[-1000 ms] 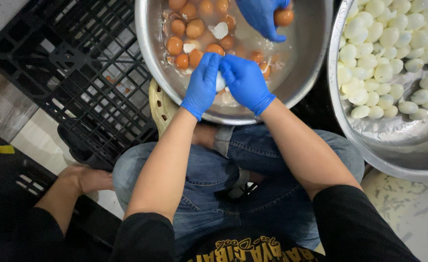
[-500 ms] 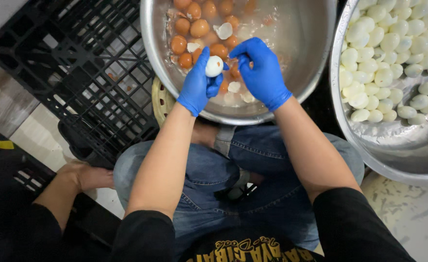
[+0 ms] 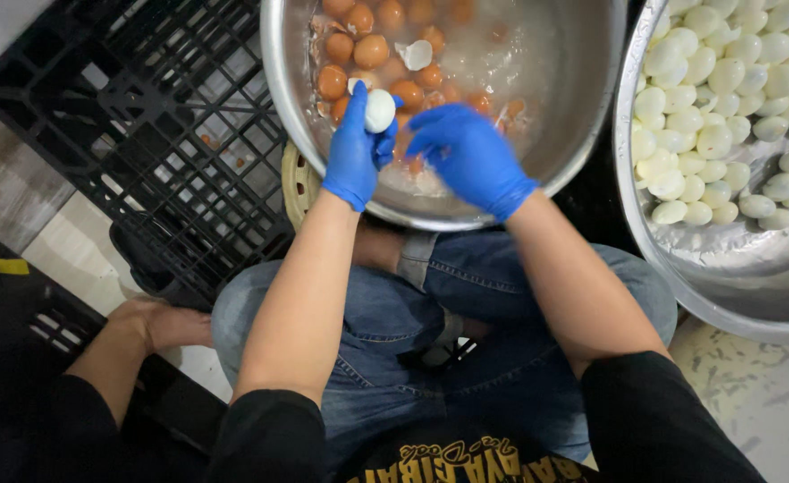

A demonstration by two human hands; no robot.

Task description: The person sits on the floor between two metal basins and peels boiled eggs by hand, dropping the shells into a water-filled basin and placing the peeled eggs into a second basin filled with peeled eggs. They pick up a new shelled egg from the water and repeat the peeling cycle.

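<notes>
Holding a white peeled egg (image 3: 379, 110) in my left hand (image 3: 356, 148), I grip it with blue-gloved fingers over the big metal bowl (image 3: 582, 107) in front of my knees. My right hand (image 3: 468, 154), also gloved, hangs just beside it with the fingers curled downward over the water; I cannot tell whether it pinches anything. Brown unpeeled eggs (image 3: 369, 51) and bits of shell float at the far side of that bowl. To my right, a second metal bowl (image 3: 734, 268) holds a heap of peeled white eggs (image 3: 725, 98). A black plastic crate (image 3: 135, 116) lies on the floor to my left.
</notes>
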